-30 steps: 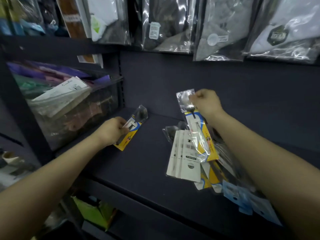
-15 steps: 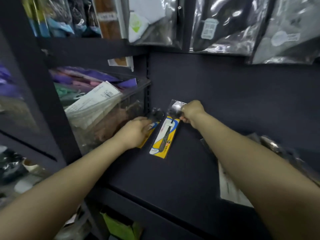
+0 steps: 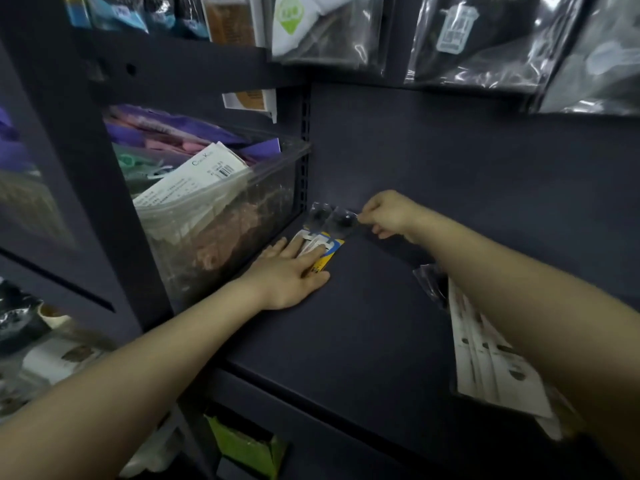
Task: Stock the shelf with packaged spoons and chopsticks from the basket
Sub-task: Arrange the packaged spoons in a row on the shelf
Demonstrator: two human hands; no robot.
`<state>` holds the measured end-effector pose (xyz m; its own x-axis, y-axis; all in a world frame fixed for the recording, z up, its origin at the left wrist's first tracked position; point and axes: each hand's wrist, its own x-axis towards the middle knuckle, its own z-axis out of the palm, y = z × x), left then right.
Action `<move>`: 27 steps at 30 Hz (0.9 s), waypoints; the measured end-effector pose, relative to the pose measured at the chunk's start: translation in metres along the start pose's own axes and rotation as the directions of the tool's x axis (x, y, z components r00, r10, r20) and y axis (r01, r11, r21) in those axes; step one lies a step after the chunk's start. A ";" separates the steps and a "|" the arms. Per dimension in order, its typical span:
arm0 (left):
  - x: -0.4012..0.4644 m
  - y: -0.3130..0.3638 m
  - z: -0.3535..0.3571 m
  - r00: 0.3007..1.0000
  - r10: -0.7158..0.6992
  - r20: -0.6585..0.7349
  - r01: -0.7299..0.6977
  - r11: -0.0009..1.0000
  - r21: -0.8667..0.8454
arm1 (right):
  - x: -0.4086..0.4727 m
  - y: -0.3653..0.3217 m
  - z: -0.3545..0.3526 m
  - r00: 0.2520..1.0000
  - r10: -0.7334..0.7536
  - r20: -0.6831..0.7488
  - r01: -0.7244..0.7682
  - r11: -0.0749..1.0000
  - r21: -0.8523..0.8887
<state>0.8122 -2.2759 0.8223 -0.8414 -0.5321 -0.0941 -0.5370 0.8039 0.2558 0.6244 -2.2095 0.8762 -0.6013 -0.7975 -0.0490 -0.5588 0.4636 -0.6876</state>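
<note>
Yellow-backed spoon packs lie on the dark shelf under my flat, straight-fingered left hand; my right hand pinches the upper pack's clear top edge. Risk: slick plastic may slide askew once either of my hands lifts.

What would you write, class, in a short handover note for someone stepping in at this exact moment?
Left hand: flat, pressing two spoon packs onto the shelf at its back left corner.
Right hand: pinch grip on the top edge of the right pack.
Done: both packs lie side by side next to the clear bin.
Left: more packs wait in a pile at the shelf's right; line them up too. The basket is out of view.
</note>
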 end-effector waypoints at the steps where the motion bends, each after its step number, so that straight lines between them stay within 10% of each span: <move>1: 0.000 0.000 -0.001 1.000 0.002 0.012 -0.002 1.000 -0.001 | -0.008 0.002 -0.010 0.998 -0.054 0.028 0.054 0.998 -0.019; 10: 0.000 0.017 0.002 0.999 -0.008 -0.039 0.011 0.996 0.089 | -0.091 0.037 -0.082 0.944 -0.146 0.296 0.288 0.801 -0.524; 19: -0.006 0.041 0.007 0.971 0.024 -0.236 -0.007 0.997 0.072 | -0.141 0.077 -0.092 0.877 -0.210 0.432 0.409 0.798 -0.442; 27: -0.036 0.119 0.003 0.822 0.305 -0.480 -0.425 0.891 -0.161 | -0.134 0.090 -0.074 0.985 -0.066 -0.158 -0.019 0.873 -0.486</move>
<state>0.7784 -2.1604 0.8533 -0.8268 -0.3197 0.4629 -0.1112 0.8994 0.4227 0.6123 -2.0317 0.8744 -0.6458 -0.7553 0.1116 -0.7542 0.6083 -0.2473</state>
